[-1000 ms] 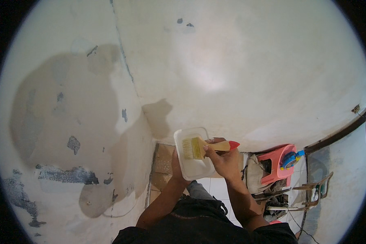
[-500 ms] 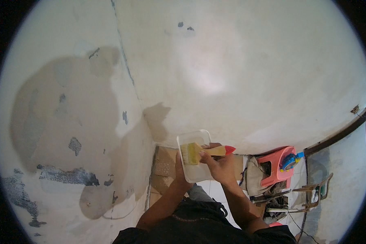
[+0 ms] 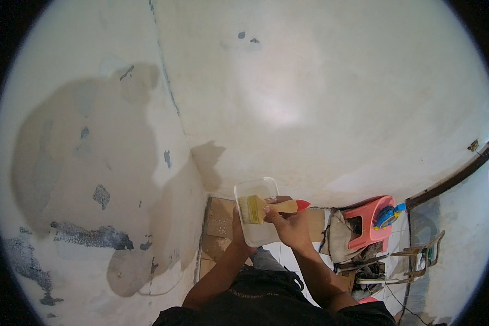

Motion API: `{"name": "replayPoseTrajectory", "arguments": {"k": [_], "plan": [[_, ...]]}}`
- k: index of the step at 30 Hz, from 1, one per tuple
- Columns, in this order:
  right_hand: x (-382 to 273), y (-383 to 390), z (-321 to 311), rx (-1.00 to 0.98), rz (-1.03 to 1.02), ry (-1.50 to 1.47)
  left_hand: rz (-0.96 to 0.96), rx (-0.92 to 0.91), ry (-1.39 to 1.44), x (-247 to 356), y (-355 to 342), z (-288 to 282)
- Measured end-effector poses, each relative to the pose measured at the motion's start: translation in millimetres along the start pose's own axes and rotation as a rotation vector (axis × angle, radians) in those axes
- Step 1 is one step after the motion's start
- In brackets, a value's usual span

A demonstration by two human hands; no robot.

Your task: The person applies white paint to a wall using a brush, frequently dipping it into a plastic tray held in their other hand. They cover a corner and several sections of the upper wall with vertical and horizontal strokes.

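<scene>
My right hand (image 3: 291, 228) is closed round a wide paintbrush (image 3: 280, 207) with a pale handle and a red end. Its yellowish bristles point left, over a translucent white plastic tub (image 3: 259, 236). The tub's left side rests in my left hand (image 3: 239, 228), which is partly hidden behind it. Whether the bristles touch the inside of the tub I cannot tell, and the contents are hard to make out.
Two pale walls meet in a corner ahead; the left wall (image 3: 125, 179) has peeled grey patches. Cardboard (image 3: 219, 217) lies on the tiled floor. To the right stand a pink plastic stool (image 3: 373, 231) with a blue and yellow object (image 3: 386, 217) and a chair-like frame (image 3: 418, 252).
The tub and the brush have shifted slightly down and to the left, both hands moving with them. The grip of each hand looks the same.
</scene>
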State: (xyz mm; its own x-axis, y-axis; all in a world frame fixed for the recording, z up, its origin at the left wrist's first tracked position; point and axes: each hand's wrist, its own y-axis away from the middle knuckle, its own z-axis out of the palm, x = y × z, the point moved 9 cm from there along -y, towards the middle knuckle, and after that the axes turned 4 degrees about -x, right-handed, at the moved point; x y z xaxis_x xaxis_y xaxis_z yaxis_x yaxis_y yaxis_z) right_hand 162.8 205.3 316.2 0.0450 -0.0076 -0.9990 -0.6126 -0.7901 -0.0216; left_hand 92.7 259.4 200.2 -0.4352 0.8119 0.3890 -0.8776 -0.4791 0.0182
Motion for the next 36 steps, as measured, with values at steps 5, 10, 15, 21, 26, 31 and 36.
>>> {"name": "replayPoseTrajectory", "arguments": {"k": [5, 10, 15, 21, 26, 31, 36], "plan": [[7.3, -0.3, -1.0, 0.003, 0.025, -0.021, -0.042, -0.051, 0.178, -4.9, -2.7, 4.8], [9.7, -0.4, -2.2, -0.016, -0.049, -0.035, -0.032, -0.007, 0.190, -5.3, -1.7, -5.4], [9.9, -1.5, -6.6, 0.011, -0.053, -0.076, 0.004, -0.050, 0.166, 1.0, -1.0, -2.4], [-16.8, -0.1, -16.8, 0.082, -0.062, 0.012, 0.053, 0.010, -0.006, 16.6, 0.7, 18.1], [-47.4, -3.0, -22.2, -0.018, -0.439, 0.302, 0.197, 0.057, -0.607, 40.6, 1.0, 28.5], [-64.0, 4.6, 7.0, -0.309, -0.680, 0.695, 0.146, 0.040, -0.607, 36.1, -1.2, 28.4], [-63.3, 2.5, 13.6, -0.341, -0.682, 0.823, 0.157, 0.049, -0.668, 43.3, 0.1, 36.2]]}}
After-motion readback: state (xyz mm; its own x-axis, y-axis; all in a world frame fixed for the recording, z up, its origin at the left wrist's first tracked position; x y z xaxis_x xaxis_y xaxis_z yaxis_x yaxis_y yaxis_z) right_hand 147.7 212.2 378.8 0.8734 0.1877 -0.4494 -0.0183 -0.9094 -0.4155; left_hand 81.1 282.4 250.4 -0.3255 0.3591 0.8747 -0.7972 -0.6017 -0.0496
